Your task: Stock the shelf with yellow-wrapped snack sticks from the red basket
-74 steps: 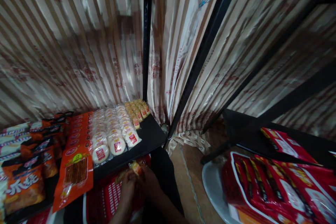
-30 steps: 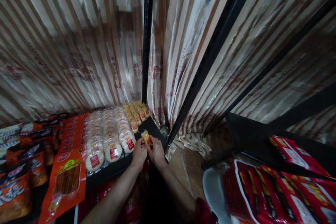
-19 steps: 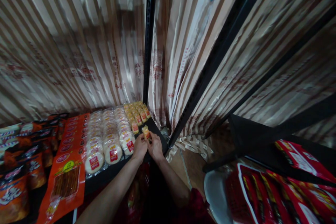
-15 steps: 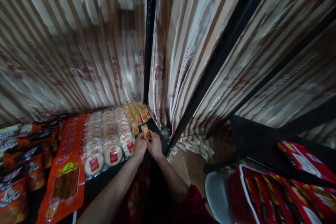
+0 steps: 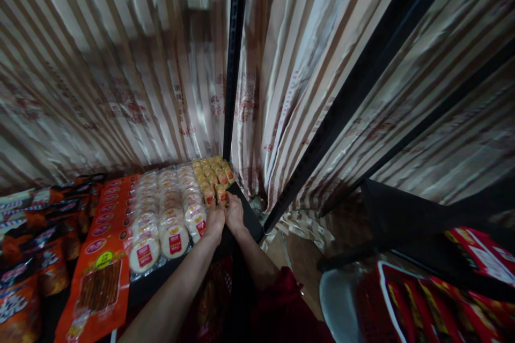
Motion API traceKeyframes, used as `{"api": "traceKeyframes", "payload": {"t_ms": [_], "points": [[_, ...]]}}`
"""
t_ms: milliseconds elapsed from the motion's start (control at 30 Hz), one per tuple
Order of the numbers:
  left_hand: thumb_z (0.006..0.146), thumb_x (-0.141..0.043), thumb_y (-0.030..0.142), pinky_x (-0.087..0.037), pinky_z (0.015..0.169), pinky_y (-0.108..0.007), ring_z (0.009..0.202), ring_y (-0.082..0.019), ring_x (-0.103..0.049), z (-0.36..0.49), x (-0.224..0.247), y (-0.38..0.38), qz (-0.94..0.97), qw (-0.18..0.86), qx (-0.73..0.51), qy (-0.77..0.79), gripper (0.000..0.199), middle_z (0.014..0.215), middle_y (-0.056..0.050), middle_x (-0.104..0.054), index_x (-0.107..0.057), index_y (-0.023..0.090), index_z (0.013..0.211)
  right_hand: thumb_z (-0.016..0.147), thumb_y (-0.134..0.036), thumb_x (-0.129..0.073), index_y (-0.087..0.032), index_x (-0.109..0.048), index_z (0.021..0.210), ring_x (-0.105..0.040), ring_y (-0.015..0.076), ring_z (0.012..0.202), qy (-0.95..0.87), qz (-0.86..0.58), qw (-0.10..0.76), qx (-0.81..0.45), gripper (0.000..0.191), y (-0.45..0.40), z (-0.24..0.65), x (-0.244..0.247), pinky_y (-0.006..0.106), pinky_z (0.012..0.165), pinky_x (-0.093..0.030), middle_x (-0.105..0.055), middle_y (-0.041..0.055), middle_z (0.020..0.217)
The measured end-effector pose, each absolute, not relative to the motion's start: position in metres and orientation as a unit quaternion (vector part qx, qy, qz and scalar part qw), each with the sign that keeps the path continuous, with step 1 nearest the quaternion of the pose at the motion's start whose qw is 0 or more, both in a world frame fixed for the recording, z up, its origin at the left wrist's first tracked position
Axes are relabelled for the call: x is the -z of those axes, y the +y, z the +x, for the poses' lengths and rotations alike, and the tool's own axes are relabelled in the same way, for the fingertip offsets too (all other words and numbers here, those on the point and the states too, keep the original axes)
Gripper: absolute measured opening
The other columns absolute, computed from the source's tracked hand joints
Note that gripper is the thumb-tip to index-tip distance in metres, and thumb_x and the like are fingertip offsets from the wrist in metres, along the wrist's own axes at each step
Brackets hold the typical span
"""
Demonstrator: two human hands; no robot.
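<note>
A small yellow packet stands at the front of the rows of similar yellow packets on the black shelf. My left hand and my right hand are closed around its lower part, one from each side. Beside my left hand, a round white packaged cake with a red label fronts one of several rows of such cakes.
Orange packs and dark-topped snack bags lie to the left. Black metal posts rise in front of striped curtains. At the lower right are a white stool and a basket of red packets.
Both hands have moved slightly forward with the yellow packet, which is now up against the yellow rows. The view has shifted a little.
</note>
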State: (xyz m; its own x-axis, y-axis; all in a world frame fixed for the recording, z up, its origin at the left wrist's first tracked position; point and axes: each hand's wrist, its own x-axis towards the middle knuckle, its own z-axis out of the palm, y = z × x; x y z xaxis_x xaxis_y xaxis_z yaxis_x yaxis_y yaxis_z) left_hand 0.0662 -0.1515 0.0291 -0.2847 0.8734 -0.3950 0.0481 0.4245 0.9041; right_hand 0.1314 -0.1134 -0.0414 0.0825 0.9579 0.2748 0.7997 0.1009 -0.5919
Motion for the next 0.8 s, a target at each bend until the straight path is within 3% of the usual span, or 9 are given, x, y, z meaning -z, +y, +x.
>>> {"api": "traceKeyframes", "payload": {"t_ms": [267,567,800], "points": [[0.091,-0.038,0.026,-0.031,0.105,-0.023,0.132,-0.015,-0.038,0.065,-0.032,-0.152,0.329,0.500,-0.416,0.685,0.042,0.142,-0.011,-0.042,-0.041,0.015,0.132,0.082,-0.022,-0.054,-0.011,-0.055,0.119,-0.055,0.0242,0.098,-0.675,-0.643,0.337,-0.135,0.039,-0.101,0.125,0.038,0.033,0.087,-0.044,-0.063,0.0126,0.107],[0.088,-0.040,0.020,-0.042,0.095,-0.026,0.119,-0.016,-0.052,0.063,-0.024,-0.153,0.327,0.504,-0.448,0.661,0.035,0.129,-0.012,-0.056,-0.049,0.017,0.122,0.084,-0.022,-0.051,-0.018,-0.059,0.099,-0.052,0.0224,0.088,-0.680,-0.612,0.384,-0.126,0.018,-0.103,0.128,0.049,0.033,0.079,-0.044,-0.061,0.0078,0.094],[0.088,-0.041,0.023,-0.044,0.090,-0.026,0.111,-0.016,-0.057,0.063,-0.014,-0.149,0.338,0.487,-0.455,0.665,0.030,0.122,-0.010,-0.061,-0.053,0.019,0.115,0.083,-0.015,-0.048,-0.020,-0.060,0.099,-0.049,0.0215,0.097,-0.691,-0.574,0.412,-0.151,0.020,-0.104,0.129,0.048,0.033,0.086,-0.043,-0.061,0.0070,0.105]]}}
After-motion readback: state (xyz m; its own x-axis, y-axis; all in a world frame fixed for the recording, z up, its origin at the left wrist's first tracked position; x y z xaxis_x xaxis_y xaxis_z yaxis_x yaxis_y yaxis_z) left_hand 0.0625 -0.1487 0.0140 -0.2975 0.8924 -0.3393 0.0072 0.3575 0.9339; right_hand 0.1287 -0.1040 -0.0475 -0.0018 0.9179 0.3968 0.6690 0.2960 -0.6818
